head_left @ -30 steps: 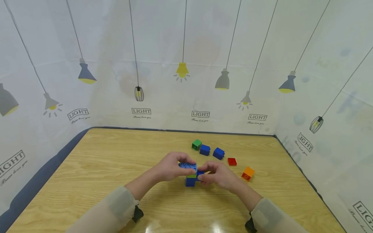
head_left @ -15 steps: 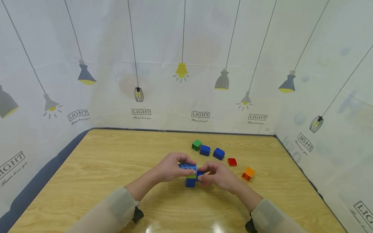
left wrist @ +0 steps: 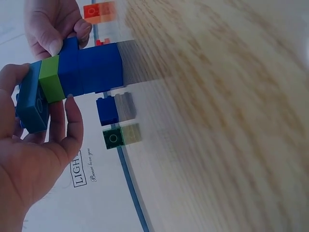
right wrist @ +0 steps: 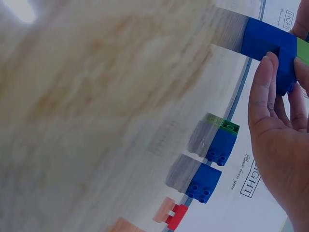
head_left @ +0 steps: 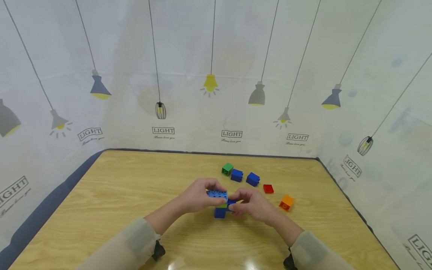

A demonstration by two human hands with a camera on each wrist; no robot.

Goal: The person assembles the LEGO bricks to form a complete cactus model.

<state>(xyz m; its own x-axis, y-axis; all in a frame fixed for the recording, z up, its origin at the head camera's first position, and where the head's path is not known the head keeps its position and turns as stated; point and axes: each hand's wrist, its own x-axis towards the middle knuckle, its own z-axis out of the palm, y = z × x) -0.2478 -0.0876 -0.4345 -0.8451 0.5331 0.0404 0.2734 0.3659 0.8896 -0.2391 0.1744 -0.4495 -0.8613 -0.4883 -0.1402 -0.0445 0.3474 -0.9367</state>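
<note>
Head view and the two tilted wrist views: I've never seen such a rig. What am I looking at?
There is no robot here: a person works with bare hands. One camera sits on the head, looking forward and down; the others sit on each wrist, so those scenes appear sideways. On the wooden table lie a green brick, two blue bricks, a flat red piece and an orange brick. The left hand grips the light-blue brick topping a small stack; the right hand pinches the dark-blue brick jutting from its side.
</note>
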